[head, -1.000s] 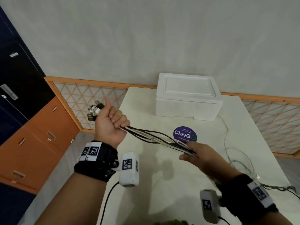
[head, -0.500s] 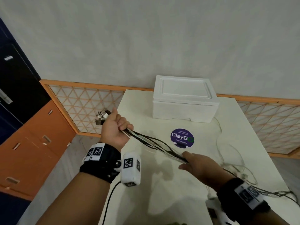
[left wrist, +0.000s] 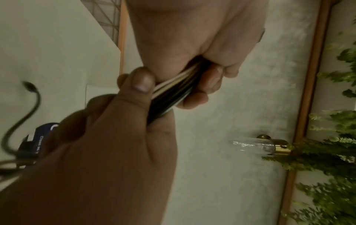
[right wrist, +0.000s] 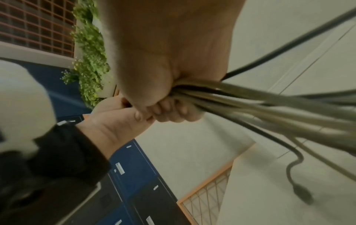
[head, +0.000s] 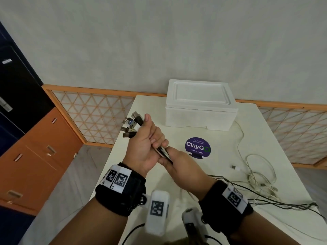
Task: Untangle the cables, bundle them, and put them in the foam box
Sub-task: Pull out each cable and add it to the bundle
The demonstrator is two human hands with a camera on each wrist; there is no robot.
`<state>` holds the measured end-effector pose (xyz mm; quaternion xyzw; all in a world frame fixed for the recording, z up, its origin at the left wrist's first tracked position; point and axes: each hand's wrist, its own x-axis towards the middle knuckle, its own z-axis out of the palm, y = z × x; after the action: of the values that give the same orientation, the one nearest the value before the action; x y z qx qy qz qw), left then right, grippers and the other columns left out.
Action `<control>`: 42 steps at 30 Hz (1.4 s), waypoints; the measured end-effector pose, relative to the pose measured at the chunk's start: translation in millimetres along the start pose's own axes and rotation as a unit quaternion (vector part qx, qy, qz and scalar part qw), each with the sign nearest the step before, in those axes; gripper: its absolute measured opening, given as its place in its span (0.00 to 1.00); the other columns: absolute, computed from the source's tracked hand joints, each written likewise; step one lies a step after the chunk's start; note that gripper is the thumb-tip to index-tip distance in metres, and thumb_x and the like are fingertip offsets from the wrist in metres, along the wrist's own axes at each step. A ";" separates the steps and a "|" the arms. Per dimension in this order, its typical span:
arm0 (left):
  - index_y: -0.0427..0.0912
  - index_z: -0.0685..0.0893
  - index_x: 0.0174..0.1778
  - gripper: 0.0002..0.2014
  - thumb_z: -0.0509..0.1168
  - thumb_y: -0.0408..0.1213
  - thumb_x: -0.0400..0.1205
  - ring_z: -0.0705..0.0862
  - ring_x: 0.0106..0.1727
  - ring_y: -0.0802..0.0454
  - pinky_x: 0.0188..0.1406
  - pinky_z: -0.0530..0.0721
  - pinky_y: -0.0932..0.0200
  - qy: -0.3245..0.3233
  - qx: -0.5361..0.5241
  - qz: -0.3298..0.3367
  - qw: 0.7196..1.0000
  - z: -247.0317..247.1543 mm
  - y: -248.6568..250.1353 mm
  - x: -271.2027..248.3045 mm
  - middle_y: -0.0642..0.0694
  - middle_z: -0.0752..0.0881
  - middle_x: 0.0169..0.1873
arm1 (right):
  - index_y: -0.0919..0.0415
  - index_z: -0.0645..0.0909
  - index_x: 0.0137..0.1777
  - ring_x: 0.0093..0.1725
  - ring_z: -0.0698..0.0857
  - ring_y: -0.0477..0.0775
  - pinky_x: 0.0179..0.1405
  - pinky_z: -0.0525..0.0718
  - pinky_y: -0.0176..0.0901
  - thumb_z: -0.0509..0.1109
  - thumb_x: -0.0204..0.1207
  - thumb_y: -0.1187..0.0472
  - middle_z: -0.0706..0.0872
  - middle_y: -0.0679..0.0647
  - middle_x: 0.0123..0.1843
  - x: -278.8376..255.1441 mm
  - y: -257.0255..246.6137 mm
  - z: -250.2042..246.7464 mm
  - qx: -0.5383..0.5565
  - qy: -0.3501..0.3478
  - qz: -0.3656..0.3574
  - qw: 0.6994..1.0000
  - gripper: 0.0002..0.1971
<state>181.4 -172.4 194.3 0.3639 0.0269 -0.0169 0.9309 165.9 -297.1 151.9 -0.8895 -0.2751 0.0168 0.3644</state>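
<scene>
My left hand [head: 146, 142] grips a bundle of black and white cables [left wrist: 173, 89] above the white table [head: 230, 225], with their USB plugs [head: 131, 126] fanned out above the fist. Right below it, touching it, my right hand [head: 178, 165] grips the same cables [right wrist: 240, 100]. Their loose ends trail past the right wrist to the table's right side [head: 283, 206]. The white foam box [head: 200, 106] stands at the far end of the table with its lid on.
A loose white cable [head: 254, 172] lies tangled on the table's right side, one strand running up to the box. A round purple sticker [head: 197, 149] is on the tabletop before the box. Orange cabinets [head: 35, 156] stand left, a lattice rail behind.
My right hand has slid up the cables from an arm's spread away and now meets the left hand. The left hand has come rightward over the table.
</scene>
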 end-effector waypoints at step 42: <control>0.49 0.88 0.37 0.04 0.77 0.38 0.71 0.83 0.33 0.60 0.36 0.78 0.64 -0.060 0.663 0.207 0.717 57.2 69.1 50.1 0.56 0.86 0.30 | 0.60 0.75 0.48 0.38 0.83 0.58 0.37 0.81 0.49 0.71 0.67 0.62 0.83 0.55 0.39 16.3 9.8 -117.3 -0.046 0.074 0.119 0.989 0.11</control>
<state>237.1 -161.1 279.9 0.8829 -0.1228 0.1411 0.4306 211.4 -369.6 234.3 -0.9304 -0.1400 -0.0188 0.3381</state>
